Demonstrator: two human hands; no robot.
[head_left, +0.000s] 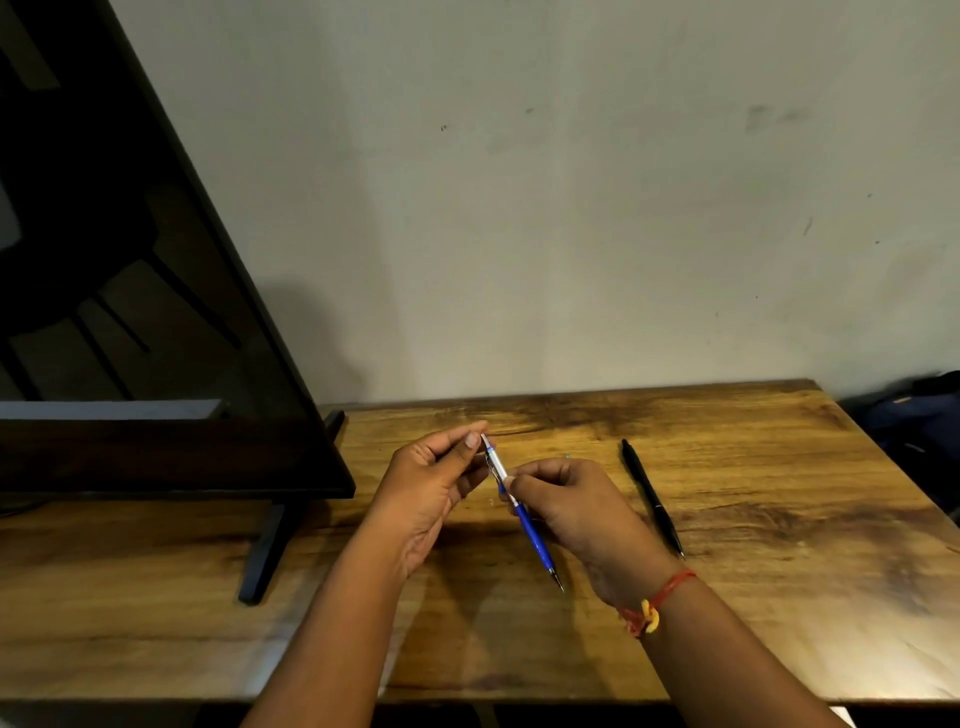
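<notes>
**Both hands on the blue pen (532, 530)**

The right hand (587, 512) pinches the blue pen at mid-barrel above the worktop (779, 571), tip pointing toward the person. The left hand (431, 483) pinches its silver far end. A black pen (652, 499) lies to its right, and a dark screen (130, 312) stands far left.

wooden table (779, 597) | black pen (652, 500) lying | monitor (156, 312) standing left

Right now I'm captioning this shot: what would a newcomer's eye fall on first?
The blue pen, held over the table: the left hand pinches its silver top, the right hand grips its barrel. Then a black pen lying to the right, and a dark screen standing at left.
</notes>
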